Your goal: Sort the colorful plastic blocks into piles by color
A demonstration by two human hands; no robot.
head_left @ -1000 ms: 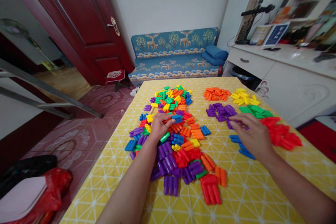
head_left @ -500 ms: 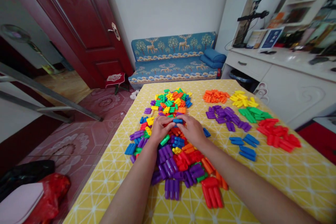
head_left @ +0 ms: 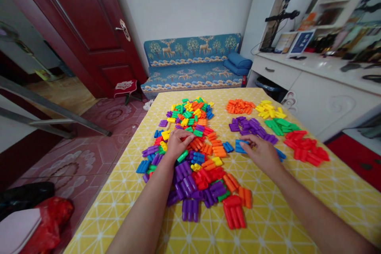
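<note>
A big mixed heap of coloured plastic blocks lies on the yellow patterned tablecloth. My left hand rests on the heap with its fingers curled over the blocks. My right hand is to the right of the heap and pinches a blue block, close to the blue pile, which my hand mostly hides. Sorted piles lie beyond: orange, yellow, purple, green and red.
A dark red door stands at the left over a tiled floor. A blue patterned sofa is behind the table. White cabinets line the right side. A red bag lies on the floor at the lower left.
My right hand went from the purple pile to the mixed heap, took a blue block, and has now carried it right toward the blue pile. My left hand stayed on the heap.
</note>
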